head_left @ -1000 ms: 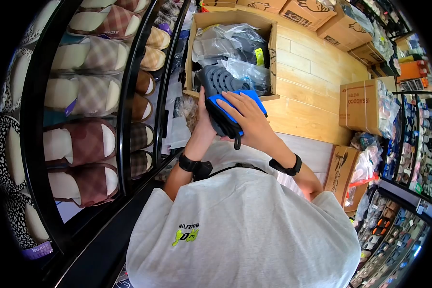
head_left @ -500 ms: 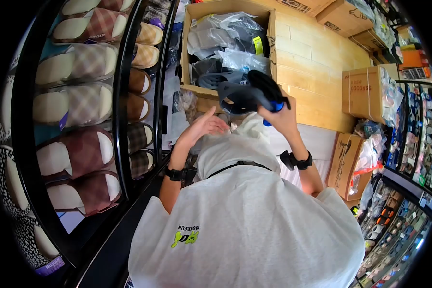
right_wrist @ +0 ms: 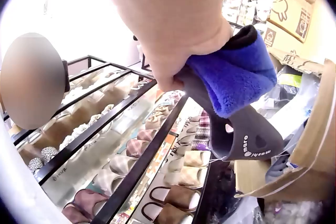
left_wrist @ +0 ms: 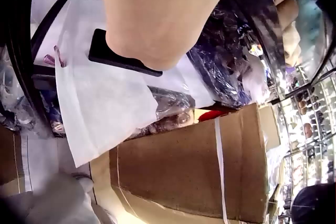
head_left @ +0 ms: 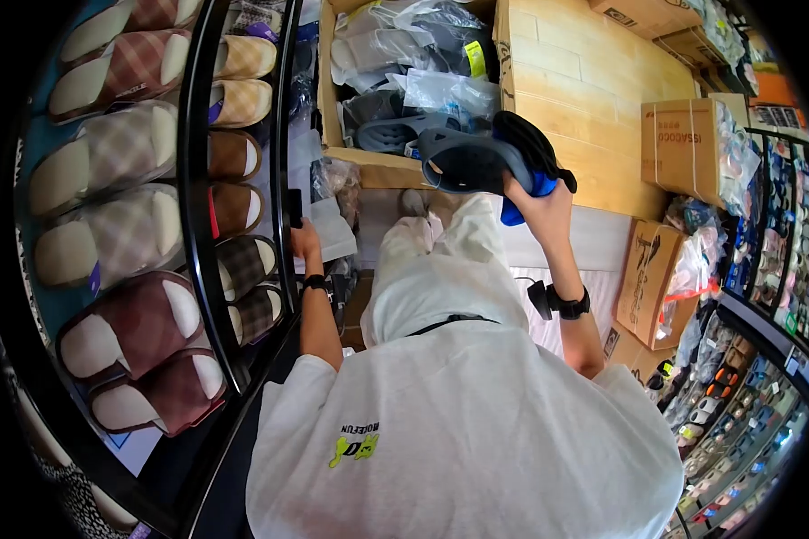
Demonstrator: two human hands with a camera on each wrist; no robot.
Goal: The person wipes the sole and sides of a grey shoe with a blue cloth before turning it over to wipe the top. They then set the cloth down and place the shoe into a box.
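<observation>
My right hand (head_left: pixel 546 208) grips a dark grey clog (head_left: pixel 463 162) together with a blue fuzzy piece with a black edge (head_left: pixel 537 148). In the right wrist view, the blue fuzzy piece (right_wrist: pixel 233 79) hangs beside the clog (right_wrist: pixel 247 137), which has white lettering. At the rack's side, my left hand (head_left: pixel 306 241) is at the lower end of a black flat object (head_left: pixel 295 208). In the left wrist view, that black object (left_wrist: pixel 123 58) lies across white sheeting (left_wrist: pixel 100 98), partly covered by the hand (left_wrist: pixel 152 24); the fingertips are hidden.
A carton (head_left: pixel 382 166) in front holds bagged footwear and another grey clog (head_left: pixel 400 135). Racks of plaid slippers (head_left: pixel 112 225) stand at the left. More cartons (head_left: pixel 679 157) and shelves of shoes line the right.
My left hand has moved left and down from near the clog to the black object beside the rack. My right hand holds the clog and blue piece out to the right, alone.
</observation>
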